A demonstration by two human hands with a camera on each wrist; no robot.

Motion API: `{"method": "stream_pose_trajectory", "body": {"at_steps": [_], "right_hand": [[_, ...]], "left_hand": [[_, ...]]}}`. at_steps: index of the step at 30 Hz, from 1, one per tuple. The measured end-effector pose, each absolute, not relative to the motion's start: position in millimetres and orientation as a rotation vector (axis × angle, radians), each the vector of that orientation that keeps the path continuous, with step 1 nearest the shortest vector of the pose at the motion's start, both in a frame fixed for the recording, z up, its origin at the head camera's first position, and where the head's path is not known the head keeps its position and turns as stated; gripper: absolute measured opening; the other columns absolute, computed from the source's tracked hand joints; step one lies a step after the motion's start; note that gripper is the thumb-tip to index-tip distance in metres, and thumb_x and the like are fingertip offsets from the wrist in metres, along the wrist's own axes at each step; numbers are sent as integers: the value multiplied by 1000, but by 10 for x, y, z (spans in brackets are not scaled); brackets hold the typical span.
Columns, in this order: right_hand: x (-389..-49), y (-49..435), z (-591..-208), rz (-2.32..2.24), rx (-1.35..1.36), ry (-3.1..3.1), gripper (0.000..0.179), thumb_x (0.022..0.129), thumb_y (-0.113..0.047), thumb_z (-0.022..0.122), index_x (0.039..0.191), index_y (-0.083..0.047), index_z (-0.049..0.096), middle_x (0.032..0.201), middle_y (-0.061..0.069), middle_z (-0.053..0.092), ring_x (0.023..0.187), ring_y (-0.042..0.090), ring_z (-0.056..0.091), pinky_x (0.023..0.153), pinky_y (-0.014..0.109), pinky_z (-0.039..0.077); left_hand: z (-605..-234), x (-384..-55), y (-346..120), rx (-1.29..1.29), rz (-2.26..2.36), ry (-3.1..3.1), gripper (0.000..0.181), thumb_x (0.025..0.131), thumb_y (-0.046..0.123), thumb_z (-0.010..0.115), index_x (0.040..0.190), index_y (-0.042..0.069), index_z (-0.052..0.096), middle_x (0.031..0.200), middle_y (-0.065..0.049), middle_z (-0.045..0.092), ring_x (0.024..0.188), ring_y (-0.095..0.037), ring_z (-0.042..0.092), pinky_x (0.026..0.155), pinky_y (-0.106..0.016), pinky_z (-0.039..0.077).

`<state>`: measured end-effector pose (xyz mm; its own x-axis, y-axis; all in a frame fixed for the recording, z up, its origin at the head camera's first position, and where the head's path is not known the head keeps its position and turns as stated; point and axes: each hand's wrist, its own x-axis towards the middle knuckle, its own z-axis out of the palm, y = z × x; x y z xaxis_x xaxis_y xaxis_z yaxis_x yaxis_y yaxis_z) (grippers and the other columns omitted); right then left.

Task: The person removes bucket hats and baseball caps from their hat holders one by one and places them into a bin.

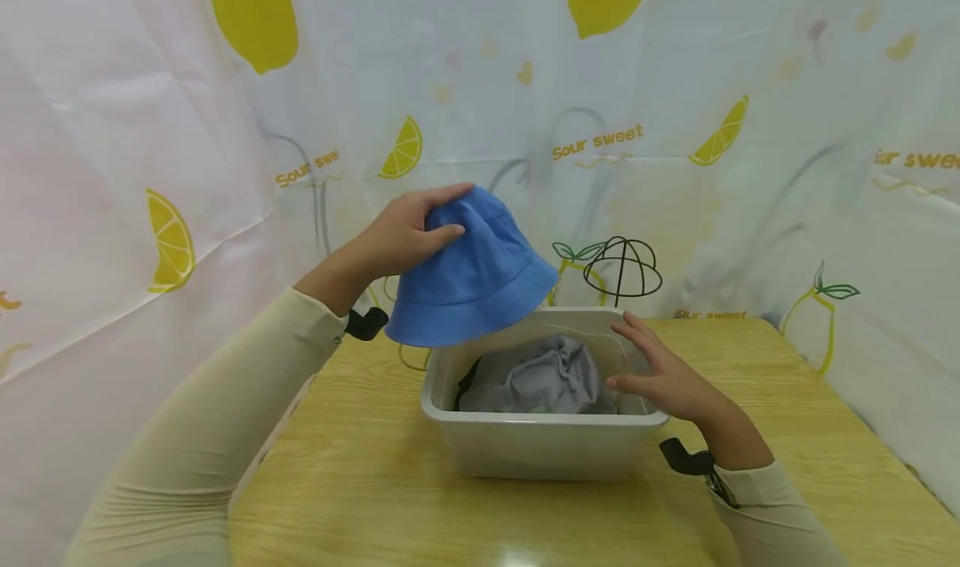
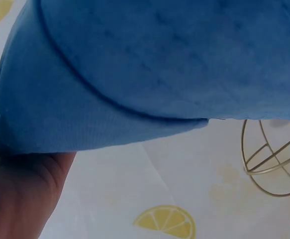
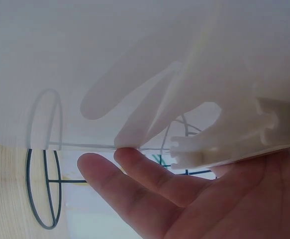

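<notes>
My left hand [image 1: 401, 232] grips a blue bucket hat [image 1: 480, 279] by its crown, thumb on the near side, and holds it tilted above the left part of a pale plastic bin [image 1: 543, 450]. In the left wrist view, the hat's blue fabric [image 2: 174, 59] fills the upper part. Inside the bin lies a crumpled grey cloth hat [image 1: 547, 379], with something dark at its left edge. At the bin's right end is my right hand [image 1: 675, 388], fingers spread and extended, close to the rim. The right wrist view shows its fingers [image 3: 130, 194] beside the bin's wall [image 3: 135, 55].
Behind the bin stands a black wire hat stand [image 1: 622, 268]. A gold wire stand [image 2: 274, 172] shows in the left wrist view; the blue hat mostly covers it from the head view. The wooden table [image 1: 352, 484] backs onto a lemon-print curtain [image 1: 480, 67].
</notes>
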<state>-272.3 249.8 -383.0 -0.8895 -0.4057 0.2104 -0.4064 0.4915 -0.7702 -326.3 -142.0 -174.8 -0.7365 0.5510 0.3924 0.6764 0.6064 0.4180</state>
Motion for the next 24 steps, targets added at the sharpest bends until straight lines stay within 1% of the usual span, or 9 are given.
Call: {"method": "stream_pose_trajectory", "body": {"at_steps": [5, 8, 13, 17, 20, 24], "right_hand": [[-2725, 2497, -3827, 1404, 744, -2710, 88, 96, -27, 74, 165, -9, 23, 175, 11, -6, 156, 52, -5, 108, 83, 15], [-2726, 2498, -3828, 1403, 743, -2708, 88, 96, -27, 74, 165, -10, 23, 175, 11, -6, 156, 52, -5, 108, 83, 16], [-2726, 2499, -3832, 1407, 738, -2709, 88, 95, -27, 74, 165, -10, 23, 175, 10, -6, 157, 51, -5, 109, 83, 15], [-2731, 2500, -3833, 1406, 735, -2711, 88, 95, -26, 74, 165, -10, 24, 175, 10, -6, 157, 51, -5, 109, 83, 15], [-2734, 2500, -3831, 1398, 738, -2712, 88, 95, -26, 74, 165, -10, 24, 175, 10, -6, 157, 51, -5, 109, 83, 15], [-2741, 2500, -3841, 1398, 729, -2712, 88, 94, -24, 74, 165, -11, 24, 175, 10, -6, 157, 50, -5, 110, 83, 14]], "left_hand": [[-1817, -3224, -1321, -1052, -827, -2569, 57, 101, 18, 67, 155, 24, 51, 159, -7, 48, 148, -23, 43, 119, -48, 38], [-1853, -3191, -1258, -1061, -880, -2562, 55, 100, 14, 69, 151, 28, 56, 157, -4, 51, 145, -19, 46, 117, -46, 42], [-1921, -3164, -1151, -1100, -907, -2577, 53, 98, 12, 71, 147, 28, 60, 154, -1, 55, 146, -17, 46, 118, -43, 41], [-1973, -3157, -1073, -1129, -897, -2568, 50, 97, 11, 73, 143, 28, 65, 149, 0, 61, 142, -17, 51, 116, -41, 43], [-2010, -3159, -1025, -1117, -890, -2569, 45, 96, 12, 74, 137, 30, 69, 143, 1, 65, 138, -14, 55, 113, -38, 46], [-2048, -3161, -958, -1109, -894, -2567, 33, 95, 13, 76, 124, 29, 77, 133, 5, 71, 129, -11, 61, 108, -36, 50]]}}
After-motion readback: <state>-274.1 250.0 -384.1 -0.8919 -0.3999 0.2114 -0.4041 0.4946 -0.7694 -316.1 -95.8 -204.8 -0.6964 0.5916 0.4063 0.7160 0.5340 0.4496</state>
